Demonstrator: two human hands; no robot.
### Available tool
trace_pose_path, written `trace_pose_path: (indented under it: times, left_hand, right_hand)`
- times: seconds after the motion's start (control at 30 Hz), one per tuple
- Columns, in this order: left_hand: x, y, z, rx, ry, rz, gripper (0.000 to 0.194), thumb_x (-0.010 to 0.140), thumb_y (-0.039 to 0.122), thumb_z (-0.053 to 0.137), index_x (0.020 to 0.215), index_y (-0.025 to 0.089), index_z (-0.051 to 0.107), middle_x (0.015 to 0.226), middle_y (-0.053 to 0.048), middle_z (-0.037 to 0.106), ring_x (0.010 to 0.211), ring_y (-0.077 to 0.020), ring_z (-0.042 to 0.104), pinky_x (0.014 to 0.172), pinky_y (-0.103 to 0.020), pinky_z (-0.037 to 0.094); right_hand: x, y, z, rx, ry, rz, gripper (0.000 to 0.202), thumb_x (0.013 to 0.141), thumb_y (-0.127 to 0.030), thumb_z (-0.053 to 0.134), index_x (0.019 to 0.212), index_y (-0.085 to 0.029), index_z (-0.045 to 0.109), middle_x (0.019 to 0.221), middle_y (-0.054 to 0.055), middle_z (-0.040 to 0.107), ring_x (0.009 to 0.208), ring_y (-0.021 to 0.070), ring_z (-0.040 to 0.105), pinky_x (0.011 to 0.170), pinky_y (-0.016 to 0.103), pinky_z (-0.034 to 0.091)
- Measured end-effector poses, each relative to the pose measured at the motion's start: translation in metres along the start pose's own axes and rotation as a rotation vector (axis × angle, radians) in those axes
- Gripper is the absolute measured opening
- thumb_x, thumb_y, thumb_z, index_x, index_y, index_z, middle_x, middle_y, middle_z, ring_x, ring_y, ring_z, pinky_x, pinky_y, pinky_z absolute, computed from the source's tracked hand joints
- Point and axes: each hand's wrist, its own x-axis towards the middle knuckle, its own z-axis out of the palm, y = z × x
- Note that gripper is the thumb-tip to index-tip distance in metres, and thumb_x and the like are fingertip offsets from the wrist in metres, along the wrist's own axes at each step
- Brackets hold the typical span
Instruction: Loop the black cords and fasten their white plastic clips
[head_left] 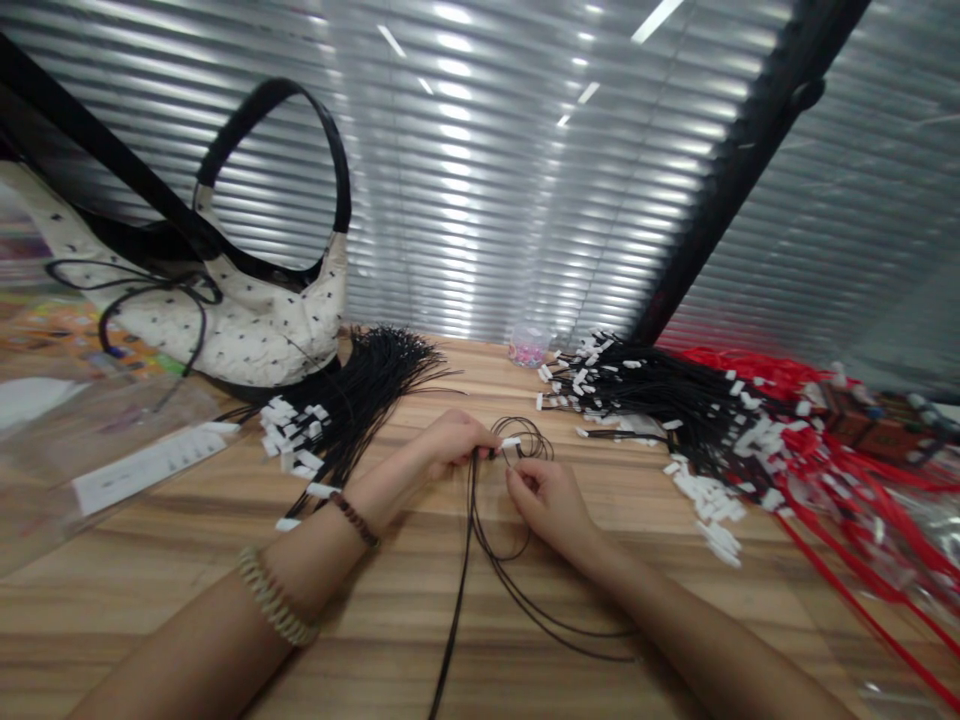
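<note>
Black cord with white tag; red cords; cream, black-dotted bag; striped wood-grain table.

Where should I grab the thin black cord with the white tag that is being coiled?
Pinch the thin black cord just below its white tag, coming from above: there it lifts off the wooden table, held between the left hand and right hand.

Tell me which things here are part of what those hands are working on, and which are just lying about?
In hand: left hand and right hand pinch a black cord with a white tag.

Lying about: black cord bundles, red cords, spotted handbag, bead cup.
</note>
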Motion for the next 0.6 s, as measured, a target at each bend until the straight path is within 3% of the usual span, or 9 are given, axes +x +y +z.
trace_pose_path:
  times: [0.43, 0.53, 0.6]
  left_hand:
    - [0.001, 0.001, -0.005, -0.135, 0.042, 0.048, 0.022, 0.053, 0.033, 0.067, 0.054, 0.012, 0.059, 0.048, 0.003, 0.049, 0.04, -0.0057, 0.033, 0.039, -0.022, 0.016]
    - [0.001, 0.01, -0.016, -0.248, 0.113, 0.107, 0.023, 0.053, 0.032, 0.071, 0.058, 0.012, 0.06, 0.052, 0.003, 0.051, 0.045, -0.0058, 0.037, 0.04, -0.02, 0.02]
    - [-0.002, 0.019, -0.023, -0.355, 0.134, 0.142, 0.021, 0.053, 0.027, 0.072, 0.06, 0.011, 0.062, 0.054, 0.001, 0.052, 0.047, -0.0056, 0.04, 0.04, -0.019, 0.02]
  right_hand:
    - [0.006, 0.002, 0.0, 0.079, -0.018, 0.027, 0.032, 0.082, -0.03, 0.046, 0.053, -0.016, 0.047, 0.048, -0.004, 0.038, 0.047, 0.0093, 0.036, 0.046, 0.021, 0.024]
    - [0.008, 0.004, -0.005, 0.226, -0.092, 0.009, 0.033, 0.081, -0.037, 0.051, 0.055, -0.015, 0.052, 0.052, -0.003, 0.043, 0.051, 0.0095, 0.039, 0.048, 0.02, 0.028]
    - [0.009, 0.006, -0.011, 0.378, -0.211, 0.046, 0.031, 0.08, -0.041, 0.053, 0.065, -0.014, 0.059, 0.054, -0.003, 0.048, 0.051, 0.009, 0.04, 0.046, 0.02, 0.028]
